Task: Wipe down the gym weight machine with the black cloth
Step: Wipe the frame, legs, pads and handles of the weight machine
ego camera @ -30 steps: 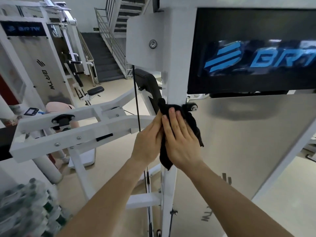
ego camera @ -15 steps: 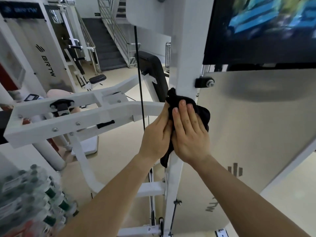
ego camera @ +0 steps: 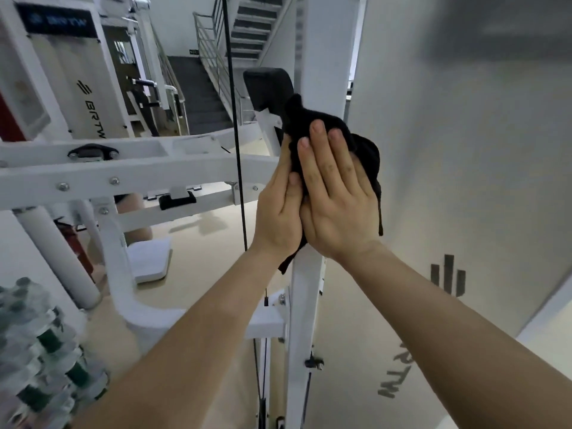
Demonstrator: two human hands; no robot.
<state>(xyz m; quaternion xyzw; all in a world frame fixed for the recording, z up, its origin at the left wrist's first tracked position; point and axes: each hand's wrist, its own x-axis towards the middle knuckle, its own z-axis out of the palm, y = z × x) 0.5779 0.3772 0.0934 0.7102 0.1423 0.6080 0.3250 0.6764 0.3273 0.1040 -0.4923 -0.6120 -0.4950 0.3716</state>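
Black cloth: the black cloth is wrapped around the front and left faces of the weight machine's white upright post. It sits level with the horizontal arm, and one loose tail hangs below the hands.
Change in the cloth: a second ago it sat right at the black bolt fitting under the dark logo panel. It has since slid down the post, and fitting and logo panel are both out of frame now.
Right hand: the right hand lies flat on the cloth with fingers straight and together, pressing it onto the post's front face.
Left hand: the left hand is seen edge-on, pressing the cloth against the post's left face with fingers extended and the thumb laid over the fabric. Neither hand pinches the cloth.
Change in the hands: both have kept the same paired, flat pressure and travelled down together.
Meaning for the task: this looks like a downward stroke, so the top of the post is probably done. The long run of post below the hands is probably still to wipe.
Beside the post: the grey side panel is on the right and untouched by the cloth. The black cable hangs just left of the hands.
Further out: the white horizontal arm reaches left and a black pad shows behind the cloth's top. Blurred bottles sit at lower left, and a staircase stands at the back.
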